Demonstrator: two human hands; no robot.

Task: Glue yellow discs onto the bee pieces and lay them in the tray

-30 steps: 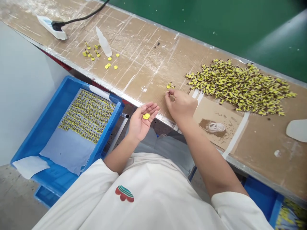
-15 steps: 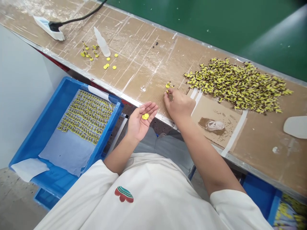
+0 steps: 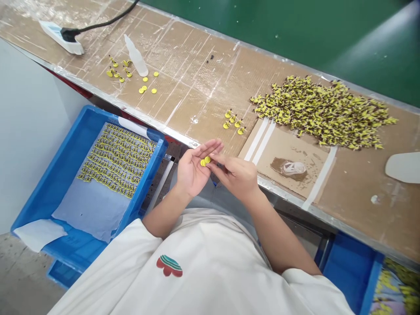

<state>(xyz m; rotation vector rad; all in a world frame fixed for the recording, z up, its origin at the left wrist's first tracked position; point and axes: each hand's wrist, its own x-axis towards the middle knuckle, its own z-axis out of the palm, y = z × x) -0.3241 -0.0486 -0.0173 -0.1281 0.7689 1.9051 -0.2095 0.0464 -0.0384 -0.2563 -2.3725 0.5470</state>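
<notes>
My left hand [image 3: 194, 171] is palm up, cupped under a few small round yellow discs [image 3: 204, 162]. My right hand [image 3: 236, 173] reaches across to it, thumb and forefinger pinched at the edge of one disc. On the table just beyond my hands, several small yellow figures with dark tops [image 3: 233, 119] stand on yellow round bases. Further right spreads a large heap of loose yellow and dark figures [image 3: 324, 113].
A taped cardboard sheet bears a wet glue-like patch [image 3: 293, 168]. At the left are a white squeeze bottle [image 3: 135, 57], loose discs [image 3: 154, 91], and a power strip [image 3: 62, 38]. A blue tray [image 3: 49, 173] below the table edge holds rows of figures [image 3: 120, 159].
My right hand has left the small group of standing figures and come back to my left palm, pinching at a disc there. The standing figures are now uncovered.
</notes>
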